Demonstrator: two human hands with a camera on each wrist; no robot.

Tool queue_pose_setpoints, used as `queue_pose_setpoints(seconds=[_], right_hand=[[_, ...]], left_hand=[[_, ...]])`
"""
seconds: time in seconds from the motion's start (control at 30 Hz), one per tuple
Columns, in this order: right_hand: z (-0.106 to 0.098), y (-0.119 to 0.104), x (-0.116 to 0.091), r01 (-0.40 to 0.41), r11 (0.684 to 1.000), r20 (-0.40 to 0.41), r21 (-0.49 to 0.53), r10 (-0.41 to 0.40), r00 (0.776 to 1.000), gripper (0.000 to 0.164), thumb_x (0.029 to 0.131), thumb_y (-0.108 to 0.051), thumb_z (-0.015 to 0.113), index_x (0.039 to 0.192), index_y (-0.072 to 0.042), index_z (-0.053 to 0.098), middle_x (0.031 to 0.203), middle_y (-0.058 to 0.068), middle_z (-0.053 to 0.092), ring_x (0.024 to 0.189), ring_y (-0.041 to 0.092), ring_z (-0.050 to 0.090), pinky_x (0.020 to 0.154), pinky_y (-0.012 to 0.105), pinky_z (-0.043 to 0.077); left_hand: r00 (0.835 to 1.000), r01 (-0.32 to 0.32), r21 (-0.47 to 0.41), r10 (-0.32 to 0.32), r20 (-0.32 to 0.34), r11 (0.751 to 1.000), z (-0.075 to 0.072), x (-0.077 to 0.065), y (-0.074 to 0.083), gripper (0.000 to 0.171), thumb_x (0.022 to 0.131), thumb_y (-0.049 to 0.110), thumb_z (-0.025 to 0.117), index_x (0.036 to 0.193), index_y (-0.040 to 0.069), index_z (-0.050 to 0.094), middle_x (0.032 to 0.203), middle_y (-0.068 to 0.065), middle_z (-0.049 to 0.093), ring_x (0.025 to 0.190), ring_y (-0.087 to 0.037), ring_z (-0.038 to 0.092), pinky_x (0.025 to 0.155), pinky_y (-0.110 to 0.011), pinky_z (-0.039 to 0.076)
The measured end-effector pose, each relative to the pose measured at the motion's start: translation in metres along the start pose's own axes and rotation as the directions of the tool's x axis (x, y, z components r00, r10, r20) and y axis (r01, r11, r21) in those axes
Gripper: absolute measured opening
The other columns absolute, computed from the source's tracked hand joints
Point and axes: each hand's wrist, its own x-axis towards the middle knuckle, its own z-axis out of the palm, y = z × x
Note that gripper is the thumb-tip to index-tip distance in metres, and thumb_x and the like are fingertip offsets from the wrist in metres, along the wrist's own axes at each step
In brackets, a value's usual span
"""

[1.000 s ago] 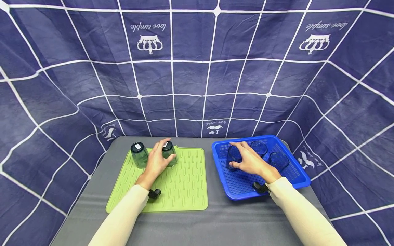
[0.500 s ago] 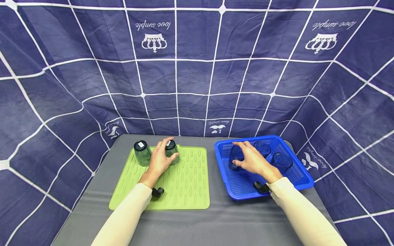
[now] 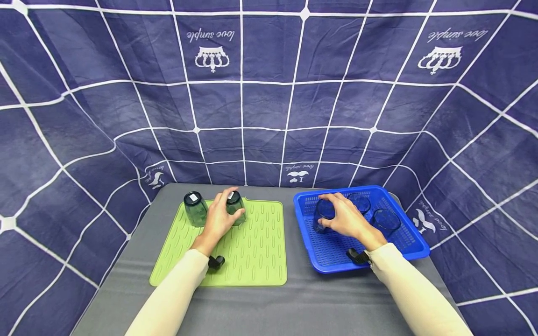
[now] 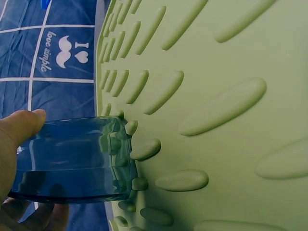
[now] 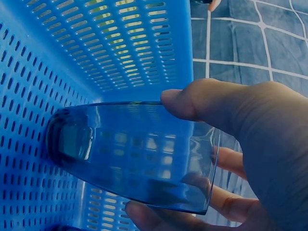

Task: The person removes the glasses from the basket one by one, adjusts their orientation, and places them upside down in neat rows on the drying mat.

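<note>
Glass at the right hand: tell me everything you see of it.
The glass looks smooth, see-through and bluish, with a thick base and thin open rim. It stands upright on the slotted floor of the blue basket. The right hand grips it near the rim, thumb on one side, fingers on the other.

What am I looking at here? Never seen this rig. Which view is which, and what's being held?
No machine: these are a person's own bare hands, the left hand and the right hand. The wide picture is taken from the head, looking forward and down; the close-ups come from each wrist. On the grey surface are a green mat and a blue basket. The left hand grips an upside-down glass on the mat, beside another inverted glass. The right hand grips an upright glass in the basket, which holds two more glasses.
</note>
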Motion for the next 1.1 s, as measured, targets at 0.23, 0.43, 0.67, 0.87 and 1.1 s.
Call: queue_pose_setpoints(seconds=[0.23, 0.43, 0.67, 0.87, 1.1], right_hand=[[0.000, 0.004, -0.003, 0.038, 0.999, -0.037, 0.006, -0.037, 0.999, 0.075, 0.089, -0.023, 0.101, 0.154, -0.005, 0.070, 0.142, 0.025, 0.076, 0.135, 0.049, 0.071, 0.118, 0.072, 0.053], [0.000, 0.004, -0.008, 0.044, 0.999, -0.064, 0.009, -0.043, 0.997, 0.075, 0.087, -0.024, 0.101, 0.153, -0.003, 0.071, 0.140, 0.025, 0.077, 0.132, 0.047, 0.072, 0.116, 0.072, 0.054], [-0.004, 0.001, -0.010, 0.040, 0.999, -0.093, 0.024, -0.038, 0.995, 0.075, 0.087, -0.026, 0.101, 0.152, -0.003, 0.072, 0.142, 0.026, 0.076, 0.135, 0.051, 0.071, 0.115, 0.073, 0.054], [-0.007, -0.001, -0.012, 0.014, 1.000, -0.105, 0.023, -0.012, 0.994, 0.074, 0.089, -0.030, 0.099, 0.154, -0.006, 0.071, 0.142, 0.026, 0.076, 0.133, 0.054, 0.071, 0.113, 0.074, 0.053], [-0.013, -0.007, -0.015, 0.009, 1.000, -0.124, 0.015, -0.007, 0.992, 0.074, 0.090, -0.031, 0.098, 0.154, -0.008, 0.071, 0.141, 0.025, 0.077, 0.129, 0.052, 0.072, 0.110, 0.071, 0.054]], left_hand=[[0.996, -0.068, -0.005, 0.067, -0.058, 0.998, 0.005, -0.002, -0.005, 0.080, 0.090, 0.018, 0.100, 0.160, 0.023, 0.063, 0.133, -0.027, 0.074, 0.117, -0.060, 0.075, 0.100, -0.072, 0.062], [0.990, -0.106, -0.001, 0.105, -0.096, 0.994, 0.007, -0.003, -0.006, 0.080, 0.087, 0.017, 0.101, 0.158, 0.024, 0.064, 0.127, -0.026, 0.074, 0.111, -0.058, 0.076, 0.092, -0.073, 0.061], [0.999, -0.034, -0.002, 0.033, -0.041, 0.999, 0.003, -0.002, 0.004, 0.080, 0.091, 0.015, 0.100, 0.161, 0.020, 0.063, 0.135, -0.028, 0.073, 0.121, -0.059, 0.074, 0.105, -0.072, 0.060], [1.000, -0.003, 0.006, 0.004, -0.025, 1.000, 0.001, -0.002, 0.006, 0.079, 0.092, 0.016, 0.100, 0.162, 0.022, 0.062, 0.137, -0.027, 0.073, 0.125, -0.057, 0.074, 0.108, -0.070, 0.060], [1.000, -0.001, 0.000, 0.001, -0.025, 1.000, 0.000, -0.003, 0.005, 0.078, 0.093, 0.016, 0.099, 0.162, 0.020, 0.062, 0.140, -0.027, 0.072, 0.128, -0.057, 0.073, 0.110, -0.072, 0.059]])
